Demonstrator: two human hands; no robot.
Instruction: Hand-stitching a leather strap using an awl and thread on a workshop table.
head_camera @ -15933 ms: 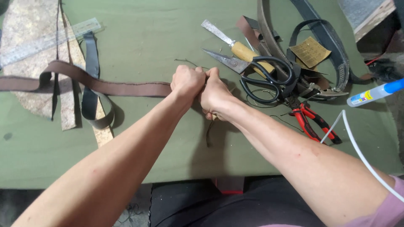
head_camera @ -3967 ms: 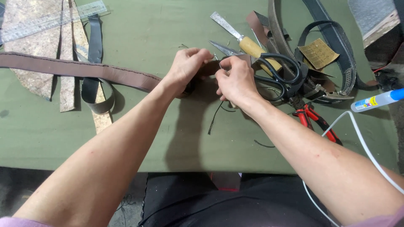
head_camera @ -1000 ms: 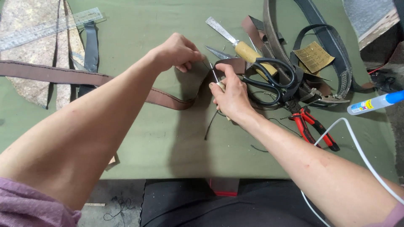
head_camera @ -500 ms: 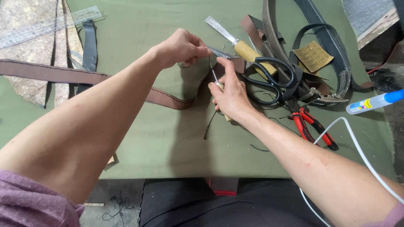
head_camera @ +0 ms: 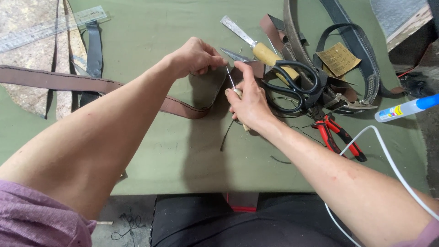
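Left hand (head_camera: 194,57) has lifted off the long brown leather strap (head_camera: 91,84) and now sits pinched shut just above the strap's far end, fingertips meeting at the tip of the thin metal awl (head_camera: 231,78); cannot tell whether thread is in that pinch. 1 s ago it was higher and further back, so it has come back down to the tool tip. Right hand (head_camera: 247,103) is clenched round the awl's pale handle, shaft pointing up and away, same grip and spot as 0.5 s ago. Strap lies flat on the green cloth worktop (head_camera: 183,155), running from the left edge to a curl right under the left hand, touching the right hand's thumb side. 4 s ago both hands were clamped on the strap end; now only the tool is held and the strap is loose, so this reads as a stitch-setting or threading step, not pulling. Dark thread ends (head_camera: 227,135) trail just below the right hand. Right of the awl: black-handled scissors (head_camera: 290,87), wooden-handled knife (head_camera: 256,45), red-handled pliers (head_camera: 338,139), pile of dark belts (head_camera: 361,59). Clear ruler (head_camera: 50,27) well left of it.
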